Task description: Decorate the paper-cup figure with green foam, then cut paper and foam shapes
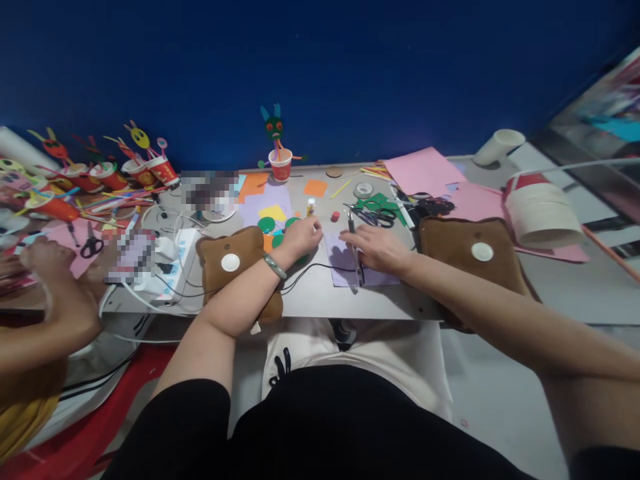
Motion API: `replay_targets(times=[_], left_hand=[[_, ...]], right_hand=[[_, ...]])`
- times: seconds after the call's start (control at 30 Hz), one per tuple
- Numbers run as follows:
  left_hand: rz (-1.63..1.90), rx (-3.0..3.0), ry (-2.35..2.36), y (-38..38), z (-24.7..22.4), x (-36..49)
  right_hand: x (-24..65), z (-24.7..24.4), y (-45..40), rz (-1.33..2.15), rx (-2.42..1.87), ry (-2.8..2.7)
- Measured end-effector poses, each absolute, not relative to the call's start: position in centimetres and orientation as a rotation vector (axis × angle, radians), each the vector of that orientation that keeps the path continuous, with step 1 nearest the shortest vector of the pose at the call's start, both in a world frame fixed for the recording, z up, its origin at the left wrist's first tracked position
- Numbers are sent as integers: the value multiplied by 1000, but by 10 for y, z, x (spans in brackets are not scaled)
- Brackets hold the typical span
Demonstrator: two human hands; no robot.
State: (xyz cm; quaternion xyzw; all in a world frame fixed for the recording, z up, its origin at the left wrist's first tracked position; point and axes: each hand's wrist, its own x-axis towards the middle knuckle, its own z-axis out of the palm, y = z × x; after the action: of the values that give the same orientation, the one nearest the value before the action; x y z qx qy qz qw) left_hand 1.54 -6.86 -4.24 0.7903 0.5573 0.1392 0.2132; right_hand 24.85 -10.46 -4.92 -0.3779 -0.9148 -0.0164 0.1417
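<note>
My right hand [375,248] is closed around a pen [355,250], held nearly upright over a purple paper sheet [335,261]. My left hand [304,238], with a bracelet on the wrist, rests near green paper circles [267,225] and an orange piece; its fingers are curled, and what they hold, if anything, is hidden. Just behind it stands a small glue stick [311,205]. A red cap [335,217] lies between the hands. Behind my right hand are black scissors [383,218] on green paper.
Brown cushions [473,248] lie under both forearms. A cup figure [281,167] stands at the back. Pink paper [425,170] and a tape roll [543,217] lie right. Another person's hands, a power strip [181,263] and cables are at left.
</note>
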Motion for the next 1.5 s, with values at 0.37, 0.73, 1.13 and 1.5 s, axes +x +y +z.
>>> replay_targets(times=[0.37, 0.73, 1.13, 1.5], left_hand=[[354, 2197, 1531, -71, -45, 16], [246, 2203, 1486, -75, -40, 20], [171, 2202, 1397, -80, -50, 18], [129, 2321, 1471, -86, -47, 24]], right_hand=[[281, -62, -59, 56, -1359, -2365], [290, -76, -37, 472, -1414, -1714], [302, -64, -37, 316, -1522, -2155], [321, -62, -38, 0, -1950, -2198]])
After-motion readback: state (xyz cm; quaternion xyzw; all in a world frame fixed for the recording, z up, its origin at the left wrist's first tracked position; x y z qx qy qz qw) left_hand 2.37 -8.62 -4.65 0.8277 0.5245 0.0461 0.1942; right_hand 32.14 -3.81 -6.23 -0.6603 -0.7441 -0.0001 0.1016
